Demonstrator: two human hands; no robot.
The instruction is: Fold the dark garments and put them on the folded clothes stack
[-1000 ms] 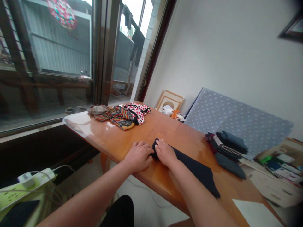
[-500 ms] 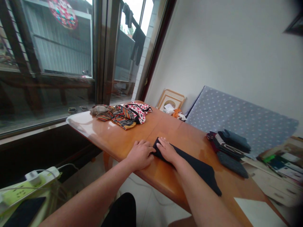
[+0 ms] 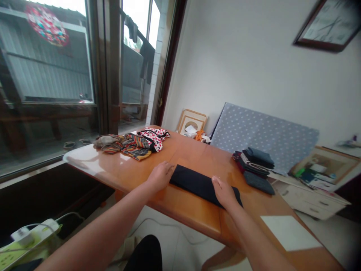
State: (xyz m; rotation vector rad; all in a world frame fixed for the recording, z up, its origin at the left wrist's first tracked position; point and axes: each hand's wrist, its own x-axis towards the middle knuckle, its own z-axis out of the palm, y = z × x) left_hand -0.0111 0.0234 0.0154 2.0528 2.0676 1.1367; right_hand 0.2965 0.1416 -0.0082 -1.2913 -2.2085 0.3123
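A dark folded garment (image 3: 194, 183) lies flat on the wooden table (image 3: 191, 148) as a long narrow strip; its kind cannot be told. My left hand (image 3: 161, 175) is at the strip's left end, fingers stretched out, their tips close to its edge. My right hand (image 3: 225, 192) rests over the right part of the strip, with fingers extended and some hidden behind the hand. Neither hand is visibly wrapped round the cloth.
Loose patterned clothes (image 3: 135, 145) lie at the far left of the table. A stack of folded clothes (image 3: 255, 163) sits to the right. A white sheet (image 3: 290, 232) lies near the right edge. A power strip (image 3: 34, 235) is at lower left.
My right hand has moved right along the garment, away from my left hand. My left hand stays by the left end. The garment's right end now looks straighter, and the view has shifted right.
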